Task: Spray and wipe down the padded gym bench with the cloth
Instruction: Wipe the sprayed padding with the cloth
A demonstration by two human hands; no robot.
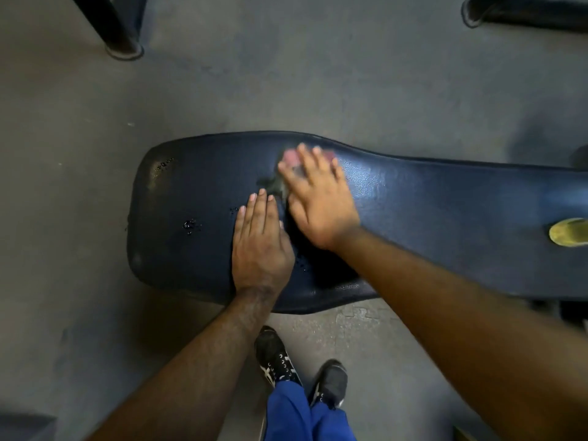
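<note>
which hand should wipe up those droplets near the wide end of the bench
The right hand: it already presses flat on the cloth. The left hand lies bare on the bench, nearer the droplets, so it would probably need the cloth first.

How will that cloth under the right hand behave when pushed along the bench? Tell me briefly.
The cloth looks floppy: it lies crumpled and flattened under the right hand, so it will probably bunch rather than slide as one piece. Droplets on the smooth bench pad suggest it may glide easily. It seems light, so it needs steady palm pressure.
</note>
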